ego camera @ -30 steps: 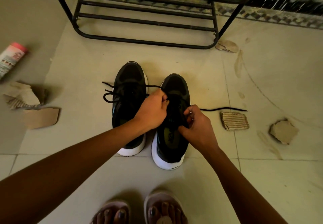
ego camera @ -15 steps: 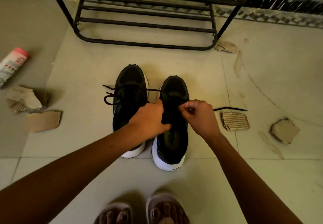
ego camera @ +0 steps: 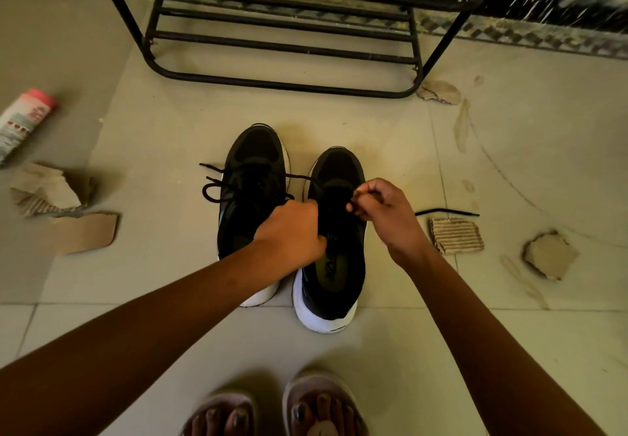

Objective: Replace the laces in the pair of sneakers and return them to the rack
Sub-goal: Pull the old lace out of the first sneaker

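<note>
Pale floor tiles, stained and strewn with torn corrugated cardboard scraps. A black metal shoe rack stands at the far side, its top cut off by the frame. Two black, white-soled sneakers sit side by side near it, toes toward it: left sneaker, right sneaker. Insole logo illegible. Print on the pink-capped can is unreadable. The right hand pinches a black lace over the right sneaker. The left hand is curled at that shoe's opening with its fingers hidden, so its grip cannot be told.
</note>
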{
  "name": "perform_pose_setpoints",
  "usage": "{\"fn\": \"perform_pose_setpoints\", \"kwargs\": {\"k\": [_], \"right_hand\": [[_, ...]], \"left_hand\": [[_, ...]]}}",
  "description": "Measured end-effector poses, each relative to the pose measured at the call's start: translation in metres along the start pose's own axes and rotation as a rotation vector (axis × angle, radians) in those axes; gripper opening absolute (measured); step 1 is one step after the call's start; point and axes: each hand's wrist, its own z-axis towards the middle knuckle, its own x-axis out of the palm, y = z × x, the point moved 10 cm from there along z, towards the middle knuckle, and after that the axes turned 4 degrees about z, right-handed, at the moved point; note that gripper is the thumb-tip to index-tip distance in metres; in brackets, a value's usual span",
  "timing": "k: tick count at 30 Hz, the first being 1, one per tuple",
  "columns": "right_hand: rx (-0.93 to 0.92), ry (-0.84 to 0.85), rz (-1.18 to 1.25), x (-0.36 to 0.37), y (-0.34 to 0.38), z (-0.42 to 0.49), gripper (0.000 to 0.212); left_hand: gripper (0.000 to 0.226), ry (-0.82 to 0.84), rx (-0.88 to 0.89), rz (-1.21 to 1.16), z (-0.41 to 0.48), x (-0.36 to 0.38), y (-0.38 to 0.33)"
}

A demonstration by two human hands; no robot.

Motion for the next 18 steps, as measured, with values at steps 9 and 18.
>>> {"fn": "perform_pose_setpoints", "kwargs": {"k": [9, 18], "right_hand": [[0.068, -0.011, 0.265, -0.032, -0.006, 0.0, 0.035], [0.131, -0.156, 0.501, -0.042, -0.016, -0.001, 0.013]], "left_hand": [[0.022, 0.032, -0.028, -0.037, 0.001, 0.004, 0.004], [0.023, 0.04, -0.034, -0.052, 0.003, 0.006, 0.01]]}}
